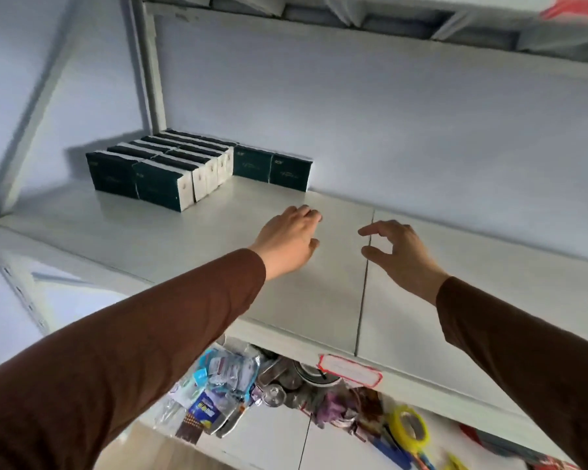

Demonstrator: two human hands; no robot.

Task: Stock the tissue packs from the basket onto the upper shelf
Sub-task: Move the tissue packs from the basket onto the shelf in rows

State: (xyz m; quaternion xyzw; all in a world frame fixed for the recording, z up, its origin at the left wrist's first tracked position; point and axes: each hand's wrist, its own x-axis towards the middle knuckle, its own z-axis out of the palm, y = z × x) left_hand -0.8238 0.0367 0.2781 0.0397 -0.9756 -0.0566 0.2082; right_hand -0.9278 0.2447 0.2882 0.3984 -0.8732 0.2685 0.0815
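Head view. Upper shelf (170,232): white, flat, with a seam running front to back near the middle. Tissue packs (170,171) stand on it at the back left corner, against the wall beside the shelf upright (151,72). Dark green faces, white sides. They form two rows running front to back, packed face to face and touching; two more packs (274,171) stand side by side just right of the rows, against the back wall. The basket is out of frame.

Left hand (287,244): palm down over the shelf, left of the seam, fingers extended forward and loosely together, thumb at the side. Holds nothing. Whether the fingertips touch the shelf surface cannot be told. It lies near the two right-hand packs but apart from them.

Right hand (396,252): over the shelf just right of the seam, fingers curved, thumb and forefinger set apart in a C shape with a clear gap between them. Nothing in the gap. Both arms in brown sleeves (150,340).

Front edge of upper shelf carries a white label with red border (348,369). Lower shelf (272,435) beneath: mixed small goods in clear packets (218,385), a roll of yellow tape (409,427), some metal items behind, details blurred. Another shelf (353,15) overhead, underside only
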